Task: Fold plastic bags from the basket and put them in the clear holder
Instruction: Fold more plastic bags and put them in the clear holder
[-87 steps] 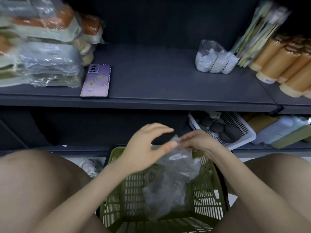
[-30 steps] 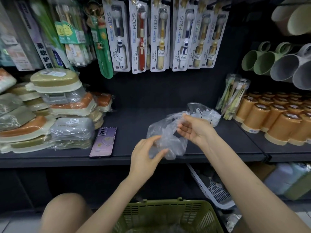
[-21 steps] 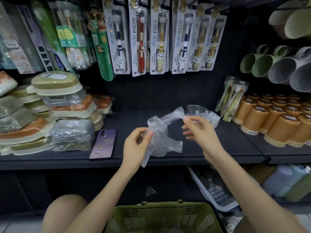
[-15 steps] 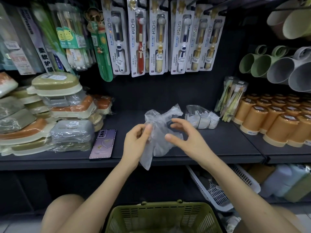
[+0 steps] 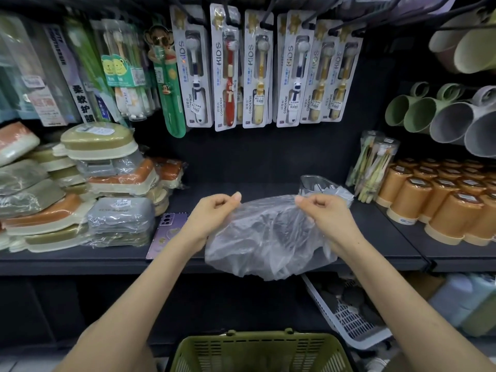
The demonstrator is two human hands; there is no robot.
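Head view: plastic bag (image 5: 268, 237) hangs spread in the air over the front edge of the shelf (image 5: 375, 237).
Grip, left hand (image 5: 214, 213): curled, pinching the left end of the bag's top edge.
Grip, right hand (image 5: 322, 216): curled, pinching the right end of the same edge.
Clear holder (image 5: 308, 182): on the shelf, just behind the right hand.
Basket (image 5: 257, 350): below, between the forearms.
Handling (judged): thin film, nearly weightless, limp, slippery, crumples readily; best held at edges and corners and kept taut while folding.
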